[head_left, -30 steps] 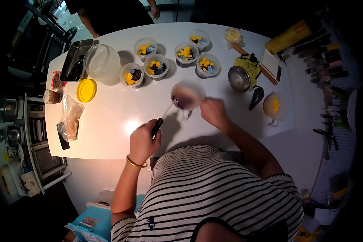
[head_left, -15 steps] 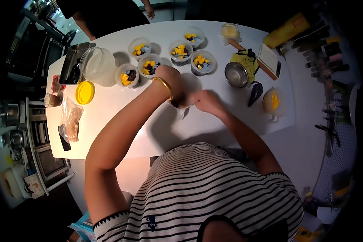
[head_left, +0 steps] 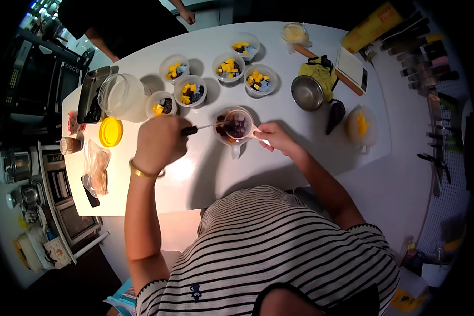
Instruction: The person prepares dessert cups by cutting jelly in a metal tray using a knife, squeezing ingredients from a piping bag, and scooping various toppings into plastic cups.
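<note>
My left hand (head_left: 160,145) is closed round the black handle of a thin metal-shafted utensil (head_left: 204,127). Its far end reaches into a small pink-rimmed scoop (head_left: 237,126) holding dark purple pieces; the tip's shape is unclear. My right hand (head_left: 275,138) grips the scoop's pale handle. Underneath the scoop is a clear spouted jug (head_left: 235,151) with dark and yellow bits inside. Just beyond my left hand stands a clear cup (head_left: 162,104) of yellow cubes and dark pieces. More such cups, including one (head_left: 190,91) and another (head_left: 260,81), stand further back.
At left are a large clear jar (head_left: 120,97), a yellow lid (head_left: 110,132), a dark tray (head_left: 92,92) and a plastic bag (head_left: 96,166). To the right sit a metal bowl (head_left: 307,93), a scale (head_left: 351,68) and a yellow-filled container (head_left: 361,126). Another person (head_left: 124,26) stands across the table.
My left hand has moved left and nearer me, away from above the jug, uncovering the scoop and the black-handled utensil. My right hand stays beside the jug.
</note>
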`<state>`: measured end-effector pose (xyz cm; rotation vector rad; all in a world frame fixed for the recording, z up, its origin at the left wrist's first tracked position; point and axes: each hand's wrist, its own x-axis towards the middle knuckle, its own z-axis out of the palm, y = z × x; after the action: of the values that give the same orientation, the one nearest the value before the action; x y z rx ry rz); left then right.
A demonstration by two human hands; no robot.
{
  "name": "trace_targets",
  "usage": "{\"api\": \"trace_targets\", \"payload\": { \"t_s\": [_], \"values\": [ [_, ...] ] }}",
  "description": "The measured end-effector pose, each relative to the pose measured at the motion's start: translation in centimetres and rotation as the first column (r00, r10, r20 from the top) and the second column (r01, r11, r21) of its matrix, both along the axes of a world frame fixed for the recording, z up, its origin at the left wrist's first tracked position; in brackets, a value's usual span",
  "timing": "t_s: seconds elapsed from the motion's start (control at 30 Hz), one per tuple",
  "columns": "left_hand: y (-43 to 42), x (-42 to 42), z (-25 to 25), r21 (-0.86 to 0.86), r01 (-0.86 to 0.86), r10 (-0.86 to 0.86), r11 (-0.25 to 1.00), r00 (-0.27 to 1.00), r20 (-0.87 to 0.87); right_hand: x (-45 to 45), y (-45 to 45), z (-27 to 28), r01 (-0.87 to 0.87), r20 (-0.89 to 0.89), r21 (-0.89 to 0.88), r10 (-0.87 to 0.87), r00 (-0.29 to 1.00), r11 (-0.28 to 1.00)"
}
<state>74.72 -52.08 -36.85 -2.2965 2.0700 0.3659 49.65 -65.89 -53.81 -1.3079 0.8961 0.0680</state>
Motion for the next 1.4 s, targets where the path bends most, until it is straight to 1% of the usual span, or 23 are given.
{"api": "trace_targets", "payload": {
  "t_s": [0.07,0.1,0.2,0.27,0.3,0.37,0.4,0.43,0.47,0.5,0.57,0.7,0.77,0.83,0.9,0.97,1.03,1.13,1.2,1.27,1.33,1.37,1.4],
  "values": [
    [2.6,0.1,-0.7,-0.126,-0.155,0.133,0.98,0.976,-0.171,-0.6,0.7,-0.5,0.059,0.064,0.056,-0.063,0.996,0.997],
    [3.7,0.1,-1.4,-0.151,-0.208,0.168,0.966,0.956,-0.242,-0.7,1.1,-0.5,0.062,0.065,0.057,-0.065,0.996,0.996],
    [6.4,-0.8,-2.7,-0.104,-0.393,0.326,0.913,0.861,-0.391,-1.0,2.2,-0.3,0.089,0.084,0.013,-0.09,0.992,0.996],
    [7.5,-1.6,-3.5,-0.131,-0.453,0.347,0.882,0.812,-0.469,-1.2,2.7,-0.3,0.12,0.17,0.046,-0.126,0.977,0.992],
    [7.9,-1.9,-4.0,-0.135,-0.487,0.364,0.863,0.784,-0.502,-1.1,3.0,-0.1,0.115,0.169,0.046,-0.121,0.978,0.992],
    [8.2,-2.8,-4.6,-0.193,-0.485,0.343,0.853,0.799,-0.494,-1.0,3.5,0.3,0.159,0.181,0.097,-0.174,0.968,0.983],
    [8.2,-3.3,-4.9,-0.223,-0.462,0.329,0.858,0.829,-0.451,-0.9,3.8,0.3,0.154,0.181,0.096,-0.169,0.969,0.983],
    [8.1,-3.9,-5.2,-0.242,-0.45,0.326,0.86,0.848,-0.418,-0.8,4.1,0.4,0.182,0.191,0.122,-0.203,0.96,0.976],
    [7.9,-4.5,-5.4,-0.245,-0.437,0.333,0.865,0.867,-0.37,-0.7,4.3,0.4,0.211,0.201,0.148,-0.238,0.95,0.966],
    [7.7,-5.0,-5.6,-0.247,-0.423,0.339,0.872,0.885,-0.32,-0.6,4.6,0.4,0.209,0.201,0.147,-0.236,0.951,0.967],
    [7.3,-6.2,-6.3,-0.261,-0.42,0.339,0.869,0.891,-0.303,-0.4,5.0,0.4,0.223,0.238,0.183,-0.264,0.935,0.957],
    [6.7,-7.8,-5.9,-0.217,-0.355,0.287,0.91,0.914,-0.288,-0.1,5.9,0.4,0.226,0.219,0.159,-0.258,0.941,0.961],
    [6.9,-7.9,-5.7,-0.271,-0.382,0.296,0.884,0.904,-0.308,0.0,6.2,0.5,0.265,0.241,0.159,-0.298,0.924,0.951],
    [7.0,-7.6,-5.6,-0.289,-0.41,0.354,0.865,0.907,-0.229,0.0,6.2,0.4,0.273,0.248,0.148,-0.303,0.92,0.95],
    [7.1,-7.6,-5.8,-0.273,-0.407,0.356,0.872,0.908,-0.219,0.0,6.2,0.4,0.28,0.255,0.138,-0.307,0.917,0.95],
    [7.0,-7.9,-5.7,-0.207,-0.357,0.314,0.911,0.925,-0.216,0.2,6.3,0.4,0.278,0.261,0.127,-0.302,0.917,0.952],
    [7.0,-8.0,-5.1,-0.212,-0.353,0.302,0.911,0.923,-0.237,0.2,6.3,0.1,0.288,0.259,0.129,-0.312,0.914,0.949],
    [7.2,-7.9,-4.1,-0.225,-0.385,0.332,0.895,0.912,-0.241,0.3,6.3,0.1,0.311,0.261,0.12,-0.332,0.906,0.943],
    [7.5,-7.5,-3.4,-0.227,-0.351,0.295,0.908,0.923,-0.247,0.3,6.4,0.1,0.324,0.273,0.11,-0.342,0.899,0.94],
    [7.1,-7.3,-3.1,-0.151,-0.313,0.28,0.938,0.938,-0.204,0.3,6.2,-0.2,0.311,0.256,0.043,-0.311,0.915,0.949],
    [6.7,-7.4,-2.9,-0.086,-0.325,0.312,0.942,0.941,-0.133,0.3,6.2,-0.1,0.277,0.263,0.035,-0.276,0.924,0.96],
    [6.2,-7.2,-3.1,-0.095,-0.303,0.295,0.948,0.951,-0.09,0.4,6.3,0.0,0.28,0.251,0.009,-0.273,0.929,0.96],
    [6.1,-6.9,-3.3,-0.118,-0.309,0.299,0.944,0.95,-0.091,0.4,6.5,0.1,0.274,0.244,0.009,-0.268,0.932,0.962]
  ]
}}
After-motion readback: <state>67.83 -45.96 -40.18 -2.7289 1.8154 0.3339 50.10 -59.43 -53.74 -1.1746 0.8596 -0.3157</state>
